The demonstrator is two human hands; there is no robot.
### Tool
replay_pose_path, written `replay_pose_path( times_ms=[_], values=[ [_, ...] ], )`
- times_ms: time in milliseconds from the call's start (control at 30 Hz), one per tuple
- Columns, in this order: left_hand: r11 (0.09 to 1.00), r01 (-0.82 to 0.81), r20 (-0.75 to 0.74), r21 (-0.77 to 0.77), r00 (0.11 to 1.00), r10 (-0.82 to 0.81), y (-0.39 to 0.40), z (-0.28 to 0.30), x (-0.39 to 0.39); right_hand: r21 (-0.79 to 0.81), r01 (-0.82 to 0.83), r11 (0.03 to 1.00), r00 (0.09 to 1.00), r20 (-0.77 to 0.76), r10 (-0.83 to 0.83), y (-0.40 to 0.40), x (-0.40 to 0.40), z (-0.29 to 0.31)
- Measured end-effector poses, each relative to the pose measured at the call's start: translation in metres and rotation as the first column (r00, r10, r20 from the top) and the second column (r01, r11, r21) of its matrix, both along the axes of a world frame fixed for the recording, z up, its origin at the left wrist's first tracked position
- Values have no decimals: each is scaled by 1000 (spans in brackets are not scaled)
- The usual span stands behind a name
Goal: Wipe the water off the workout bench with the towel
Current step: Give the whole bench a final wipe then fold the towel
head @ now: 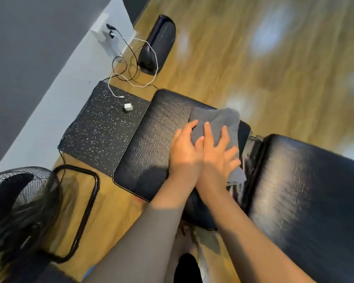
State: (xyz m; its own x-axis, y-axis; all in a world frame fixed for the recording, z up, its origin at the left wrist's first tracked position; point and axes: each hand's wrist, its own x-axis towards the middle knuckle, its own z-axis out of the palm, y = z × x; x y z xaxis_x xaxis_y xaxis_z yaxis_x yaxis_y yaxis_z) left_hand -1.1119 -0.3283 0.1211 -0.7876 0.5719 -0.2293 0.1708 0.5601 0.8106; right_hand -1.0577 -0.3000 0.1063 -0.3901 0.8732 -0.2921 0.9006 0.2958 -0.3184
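Bright, even indoor light. Pale glare patches smear across the wooden floor (253, 58), which is motion-blurred. Sheen glints on the black surface (307, 190). Wide-angle distortion bends the edges.

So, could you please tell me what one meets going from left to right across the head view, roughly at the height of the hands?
Speckled floor mat → bench seat pad → left hand → right hand, both pressing flat on the grey towel → bench back pad.
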Motion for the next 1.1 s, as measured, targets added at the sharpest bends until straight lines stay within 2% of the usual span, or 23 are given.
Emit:
replay_pose_path(
  times_ms=[200, 267, 367, 533, 667, 800, 933, 1033, 1100],
  values=[
    [947, -320, 51, -36, 946, 321, -50, -5, -76, -113, -324, 939, 942, 51, 331, -27, -83, 7],
    [927, -374, 94, 19, 924, 370, -75, -3, -83, -50, -381, 923, 923, 39, 383, -49, -93, 2],
    [899, -434, 212, 58, 885, 414, -109, -2, -75, 156, -420, 894, 903, -22, 428, -82, -88, -2],
    [858, -514, 171, -7, 845, 507, -143, -16, -40, 153, -527, 836, 847, 5, 532, -107, -53, -8],
    [852, -524, 97, -7, 848, 522, -145, -15, -2, 150, -538, 830, 839, 6, 543, -110, -20, -3],
    [826, -561, 133, 57, 824, 551, -127, -11, 36, 165, -554, 816, 829, 18, 559, -94, 17, 0],
    [834, -550, 91, 34, 833, 546, -97, -14, 76, 200, -575, 794, 817, 80, 571, -62, 57, -2],
    [896, -443, -60, -31, 896, 441, -69, -9, 113, 229, -545, 806, 838, 142, 526, -31, 95, -2],
    [957, -279, -189, -82, 947, 260, -48, -6, 137, 253, -526, 812, 849, 205, 487, -11, 127, -3]
  ],
)
